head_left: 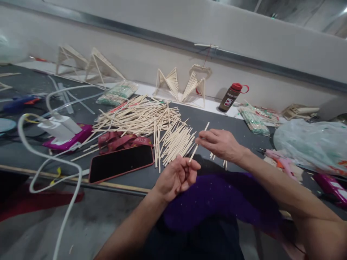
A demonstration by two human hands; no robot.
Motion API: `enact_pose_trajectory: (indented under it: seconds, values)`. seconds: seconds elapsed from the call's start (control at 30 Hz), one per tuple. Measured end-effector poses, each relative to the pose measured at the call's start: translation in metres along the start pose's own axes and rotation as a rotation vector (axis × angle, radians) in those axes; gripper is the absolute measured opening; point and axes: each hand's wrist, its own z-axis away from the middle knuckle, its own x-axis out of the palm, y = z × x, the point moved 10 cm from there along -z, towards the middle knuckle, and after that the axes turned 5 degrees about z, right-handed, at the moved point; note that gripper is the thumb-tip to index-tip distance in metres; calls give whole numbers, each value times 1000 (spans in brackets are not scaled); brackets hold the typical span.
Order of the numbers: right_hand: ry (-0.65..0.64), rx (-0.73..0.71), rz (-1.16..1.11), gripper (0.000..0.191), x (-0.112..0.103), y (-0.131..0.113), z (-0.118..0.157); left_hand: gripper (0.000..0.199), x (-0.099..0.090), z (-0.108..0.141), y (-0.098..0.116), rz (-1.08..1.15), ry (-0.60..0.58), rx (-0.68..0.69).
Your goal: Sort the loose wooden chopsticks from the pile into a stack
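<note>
A thin pale wooden stick (pixel 193 153) slants up between my two hands above the table's front part. My left hand (pixel 177 177) pinches its lower end between thumb and fingertips, with the other fingers curled. Higher up the same stick, my right hand (pixel 221 145) closes its fingertips around it. Just left of the hands lies a bunch of sticks (pixel 177 141) laid roughly side by side. Behind that spreads a larger loose heap of sticks (pixel 141 115). A few short sticks (pixel 213 156) lie partly hidden under my right hand.
A phone (pixel 121 164) and a red lanyard (pixel 121 141) lie at the left, near a purple power strip (pixel 67 139) with white cables. Stick models (pixel 166 85) and a dark bottle (pixel 230 97) stand along the wall. At right are a pink glue gun (pixel 283 162) and a plastic bag (pixel 311 144).
</note>
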Motion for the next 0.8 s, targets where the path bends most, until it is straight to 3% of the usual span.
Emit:
enact_pose_trajectory:
  seconds: [0.17, 0.23, 0.3, 0.37, 0.47, 0.57, 0.67, 0.8]
  values:
    - [24, -64, 16, 19, -13, -16, 3, 30, 1, -8, -11, -195, -18, -57]
    - [86, -21, -26, 22, -22, -15, 2, 28, 6, -15, -5, -270, -8, -16]
    - [223, 188, -132, 29, -33, 6, 3, 27, 8, -26, 13, -350, 66, 105]
    - [382, 522, -339, 33, -36, 42, 13, 24, 13, -37, 31, -432, 123, 241]
    - [446, 925, -777, 29, -2, 77, 29, 23, 24, -56, 51, -598, 146, 435]
    - [378, 1110, -1123, 27, 42, 84, 30, 27, 28, -67, 59, -824, 171, 562]
    - [332, 1196, -1314, 29, 71, 81, 34, 31, 20, -70, 58, -994, 218, 591]
    - [172, 1164, -1452, 31, 90, 66, 34, 33, 8, -67, 56, -1166, 283, 547]
